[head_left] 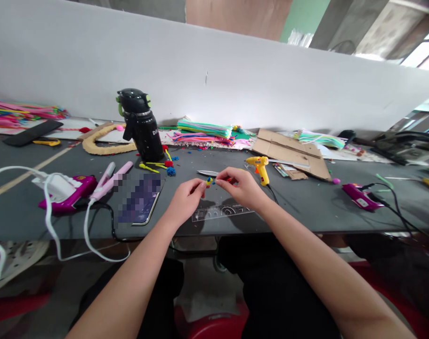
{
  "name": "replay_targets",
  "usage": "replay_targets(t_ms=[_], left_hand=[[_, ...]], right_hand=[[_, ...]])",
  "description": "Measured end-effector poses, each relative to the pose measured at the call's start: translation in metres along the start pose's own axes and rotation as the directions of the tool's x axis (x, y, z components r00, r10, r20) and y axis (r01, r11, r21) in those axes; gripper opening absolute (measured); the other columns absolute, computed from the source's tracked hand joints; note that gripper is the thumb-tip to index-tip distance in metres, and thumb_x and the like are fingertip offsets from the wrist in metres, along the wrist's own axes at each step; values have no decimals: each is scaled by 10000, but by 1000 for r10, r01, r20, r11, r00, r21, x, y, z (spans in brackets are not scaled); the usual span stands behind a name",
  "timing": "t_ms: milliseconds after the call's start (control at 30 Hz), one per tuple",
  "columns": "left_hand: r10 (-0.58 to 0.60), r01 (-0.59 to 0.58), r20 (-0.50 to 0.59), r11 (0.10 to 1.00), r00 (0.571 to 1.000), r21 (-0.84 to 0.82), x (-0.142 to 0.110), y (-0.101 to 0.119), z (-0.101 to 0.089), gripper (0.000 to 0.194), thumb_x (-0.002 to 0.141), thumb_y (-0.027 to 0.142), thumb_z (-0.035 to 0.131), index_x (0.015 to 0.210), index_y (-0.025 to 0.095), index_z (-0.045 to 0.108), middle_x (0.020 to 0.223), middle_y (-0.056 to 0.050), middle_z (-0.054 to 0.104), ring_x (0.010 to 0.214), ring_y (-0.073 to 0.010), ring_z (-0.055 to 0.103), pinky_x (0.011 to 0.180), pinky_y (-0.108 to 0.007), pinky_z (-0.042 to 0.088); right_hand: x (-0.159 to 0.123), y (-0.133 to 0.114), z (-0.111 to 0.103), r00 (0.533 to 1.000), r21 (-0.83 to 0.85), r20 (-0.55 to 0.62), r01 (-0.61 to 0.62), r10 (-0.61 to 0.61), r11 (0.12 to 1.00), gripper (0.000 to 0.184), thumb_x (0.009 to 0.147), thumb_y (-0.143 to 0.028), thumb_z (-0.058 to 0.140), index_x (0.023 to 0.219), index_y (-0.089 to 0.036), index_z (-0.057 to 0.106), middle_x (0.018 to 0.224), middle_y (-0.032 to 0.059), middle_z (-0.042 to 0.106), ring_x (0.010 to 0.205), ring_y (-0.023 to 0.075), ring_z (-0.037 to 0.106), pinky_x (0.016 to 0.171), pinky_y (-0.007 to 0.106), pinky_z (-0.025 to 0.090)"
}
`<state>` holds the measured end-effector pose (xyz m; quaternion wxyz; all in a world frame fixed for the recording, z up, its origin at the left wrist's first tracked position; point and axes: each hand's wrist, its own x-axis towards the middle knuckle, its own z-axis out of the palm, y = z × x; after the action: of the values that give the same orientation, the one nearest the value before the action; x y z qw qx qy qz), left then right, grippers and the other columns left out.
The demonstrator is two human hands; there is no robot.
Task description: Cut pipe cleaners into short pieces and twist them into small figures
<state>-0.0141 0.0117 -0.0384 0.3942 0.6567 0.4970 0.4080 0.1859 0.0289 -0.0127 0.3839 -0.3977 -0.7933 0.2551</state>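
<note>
Craft piece [209, 181], small, yellow and blue: held between two sets of fingertips, over the dark table [306, 212]. Left hand [188, 200]: forearm reaching forward and inward, thumb and forefinger pinched on the piece's left side, remaining fingers curled. Right hand [239, 186]: forearm angled in from the right, knuckles raised, thumb and forefinger closed to a narrow pinch on the opposite end. Clear ruler [214, 213]: flat on the table, nearer the body. Yellow glue gun [260, 168]: just beyond the right hand.
</note>
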Motion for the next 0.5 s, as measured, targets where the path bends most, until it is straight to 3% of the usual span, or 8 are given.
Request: replay_targets(t_ms=[500], left_hand=[[32, -30, -17, 996, 999, 81, -4, 2, 1, 332, 945, 448, 527, 785, 182, 645, 708, -11, 619, 649, -160, 528, 618, -269, 352]], right_hand=[[0, 3, 5, 998, 47, -6, -64, 64, 997, 179, 900, -348, 666, 885, -171, 690, 818, 30, 702, 679, 123, 569, 635, 260, 441]])
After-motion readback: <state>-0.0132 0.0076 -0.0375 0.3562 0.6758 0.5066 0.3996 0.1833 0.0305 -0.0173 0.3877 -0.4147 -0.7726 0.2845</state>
